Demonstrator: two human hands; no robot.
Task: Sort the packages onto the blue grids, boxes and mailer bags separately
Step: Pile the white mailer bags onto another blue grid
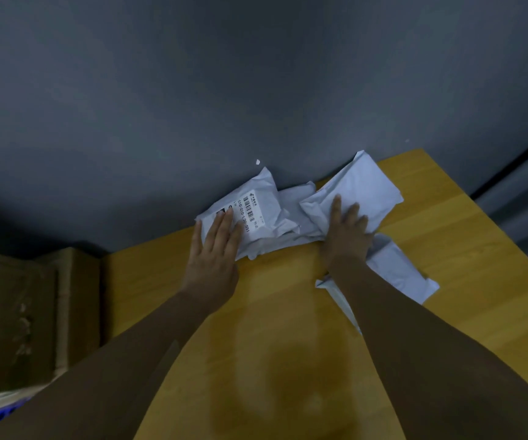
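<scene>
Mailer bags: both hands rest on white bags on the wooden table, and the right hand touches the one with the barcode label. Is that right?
No. The head view shows the left hand touching the labelled mailer bag; the right hand rests on a plain mailer bag. Both lie on the wooden table.

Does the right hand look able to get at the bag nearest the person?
Probably yes: the near bag lies on the table, partly under the right forearm, nothing on top. The right hand, pressing a farther bag, need only draw back.
</scene>
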